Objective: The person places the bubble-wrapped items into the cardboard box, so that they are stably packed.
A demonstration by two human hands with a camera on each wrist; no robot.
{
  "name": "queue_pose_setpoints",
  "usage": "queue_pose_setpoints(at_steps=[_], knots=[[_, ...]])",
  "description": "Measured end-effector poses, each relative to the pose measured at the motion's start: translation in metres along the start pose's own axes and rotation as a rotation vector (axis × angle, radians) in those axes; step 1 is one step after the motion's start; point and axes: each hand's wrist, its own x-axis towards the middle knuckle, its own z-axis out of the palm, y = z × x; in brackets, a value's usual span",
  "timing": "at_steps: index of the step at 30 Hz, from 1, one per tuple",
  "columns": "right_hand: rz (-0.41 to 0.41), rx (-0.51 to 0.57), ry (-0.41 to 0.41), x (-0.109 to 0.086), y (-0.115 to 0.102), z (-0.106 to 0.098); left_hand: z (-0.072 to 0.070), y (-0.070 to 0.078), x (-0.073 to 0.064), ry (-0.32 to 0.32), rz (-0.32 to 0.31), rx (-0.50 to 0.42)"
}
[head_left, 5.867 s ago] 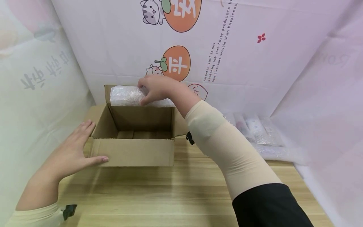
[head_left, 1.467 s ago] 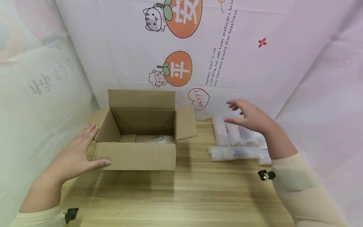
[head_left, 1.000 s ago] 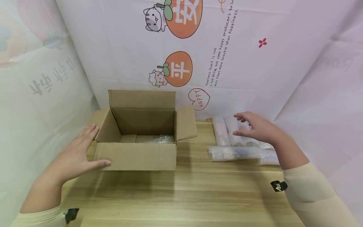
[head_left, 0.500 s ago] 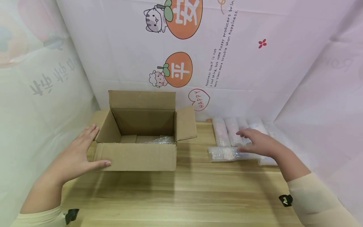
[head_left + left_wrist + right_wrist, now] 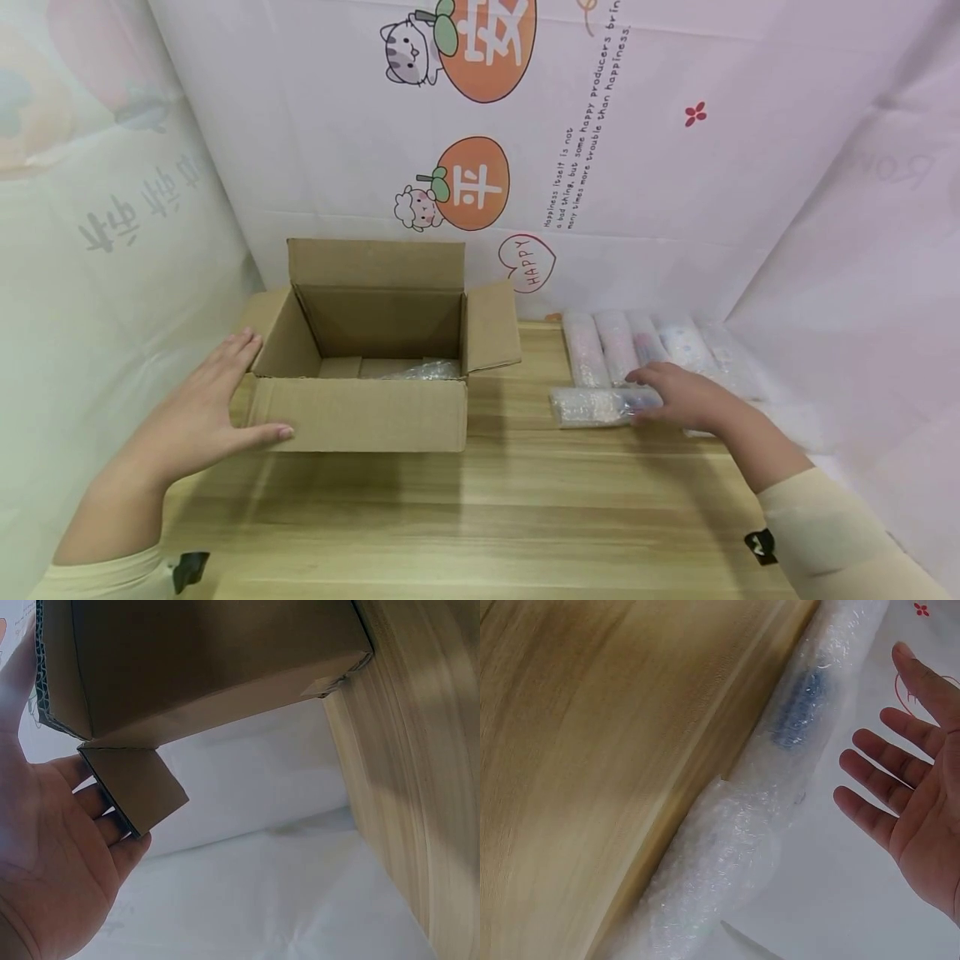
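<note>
My left hand (image 5: 187, 412) rests against the left side of an open cardboard box (image 5: 356, 414), its thumb lying across the front flap. In the left wrist view the fingers extend behind a small side flap (image 5: 142, 787). Inside the box, at its right end, part of a bubble-wrapped package (image 5: 433, 370) shows. My right hand (image 5: 686, 396) is low over the right part of a bubble-wrapped roll (image 5: 592, 407) lying crosswise, thumb at its near side and fingers at the far side. The right wrist view shows these fingers spread apart, beside the bubble wrap (image 5: 799, 712).
Behind the crosswise roll several more bubble-wrapped rolls (image 5: 585, 350) lie side by side against the back wall sheet (image 5: 637, 250). Another wrapped piece (image 5: 787, 423) sits under and beyond the right wrist. The box's right flap (image 5: 492, 327) sticks out over the wooden table (image 5: 525, 500).
Earlier my right hand held a bubble-wrapped package over the box; a package now lies inside. The right hand has since moved right and come down to the crosswise roll. The left stays put.
</note>
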Motion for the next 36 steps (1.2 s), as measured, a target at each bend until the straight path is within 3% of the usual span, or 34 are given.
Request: queue_pose_setpoints(at_steps=[11,27,36], knots=[[0.001,-0.047,-0.019,0.004,0.002,0.012,0.000,-0.001,0.002,0.002,-0.002,-0.008],[-0.131,-0.177,0.115,0.009,0.004,0.029,0.001,-0.003,0.002,-0.003,-0.008,-0.009],[-0.133,-0.196,0.117,0.010,0.008,0.035,0.002,-0.003,0.002,-0.001,-0.013,-0.016]])
